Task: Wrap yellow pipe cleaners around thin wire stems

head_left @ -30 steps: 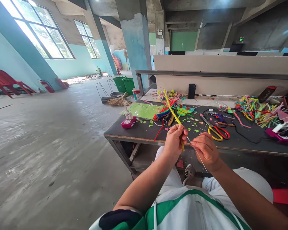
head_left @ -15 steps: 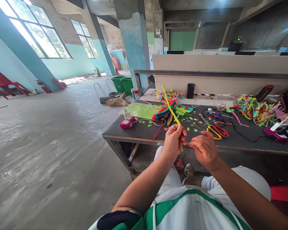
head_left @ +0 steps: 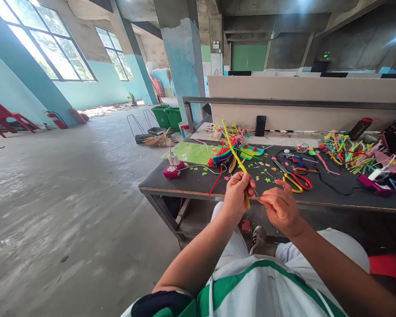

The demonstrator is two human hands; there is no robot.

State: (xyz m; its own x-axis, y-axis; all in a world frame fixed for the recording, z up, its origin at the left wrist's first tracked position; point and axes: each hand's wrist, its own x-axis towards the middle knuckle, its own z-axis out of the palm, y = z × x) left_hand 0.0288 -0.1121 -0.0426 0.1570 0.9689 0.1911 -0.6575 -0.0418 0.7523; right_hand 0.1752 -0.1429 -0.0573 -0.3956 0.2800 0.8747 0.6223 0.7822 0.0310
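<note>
My left hand [head_left: 237,193] is closed round a long yellow fuzzy stem [head_left: 232,147], which slants up and left above the table. The stem's lower end sticks out below my fingers. Just to the right, my right hand [head_left: 280,207] pinches the end of a thin wire-like strand [head_left: 256,193] that runs to my left hand. Behind my hands lie a bundle of multicoloured fuzzy stems [head_left: 221,154] and a green sheet [head_left: 194,153]. Scissors with yellow and red handles [head_left: 297,182] rest on the table beyond my right hand.
The dark table [head_left: 191,184] carries a pink power socket [head_left: 173,169], small paper scraps, a heap of colourful stems [head_left: 346,152], a dark bottle [head_left: 360,128] and a cable. A black phone [head_left: 260,126] stands at the back. Green bins [head_left: 171,118] are on the floor beyond.
The camera view has shifted slightly. Both hands keep nearly the same pose, with the yellow stem in my left hand and the strand in my right.
</note>
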